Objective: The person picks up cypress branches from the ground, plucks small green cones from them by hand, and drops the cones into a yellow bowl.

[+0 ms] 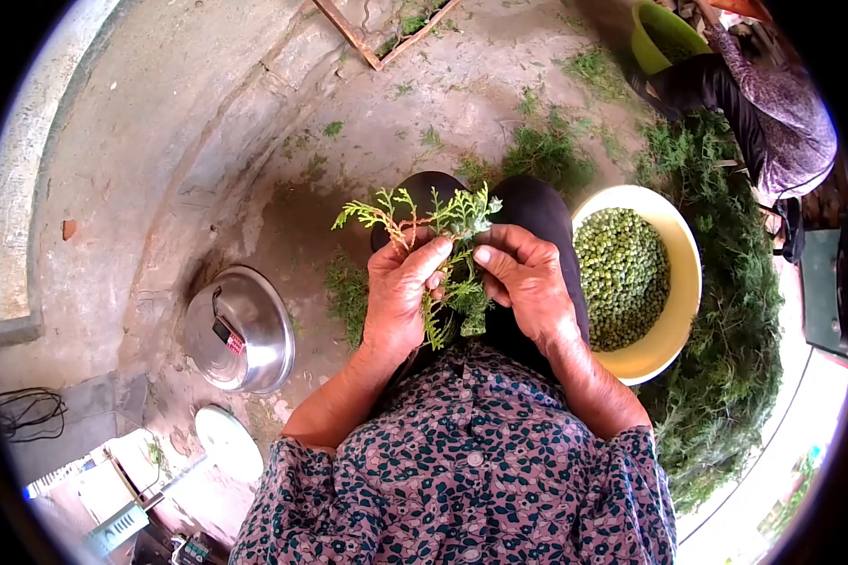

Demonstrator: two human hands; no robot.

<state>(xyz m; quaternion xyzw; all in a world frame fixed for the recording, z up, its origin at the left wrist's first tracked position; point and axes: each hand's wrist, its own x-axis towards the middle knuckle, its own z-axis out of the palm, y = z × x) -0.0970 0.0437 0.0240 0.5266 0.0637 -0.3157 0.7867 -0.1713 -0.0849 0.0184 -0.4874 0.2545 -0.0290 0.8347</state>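
Note:
Above my lap, my left hand [407, 282] pinches a green conifer sprig [383, 215] with a reddish-brown stem between thumb and fingers. Close beside it, my right hand [530, 282] has its thumb and fingertips closed at the same foliage, near a bluish-green tuft [469, 212]. Scaly leaves fan out above both hands and hang down between them. What exactly lies under the right fingertips is hidden. To the right of my knee stands a yellow basin [685, 282], largely filled with small round green cones [622, 278].
Cut branches [725, 367] are heaped right of the basin. A metal bowl [271, 330] with a dark object on it lies at left. A seated person [787, 113] is at upper right by a green tub [645, 47]. A rusty frame [377, 64] lies ahead.

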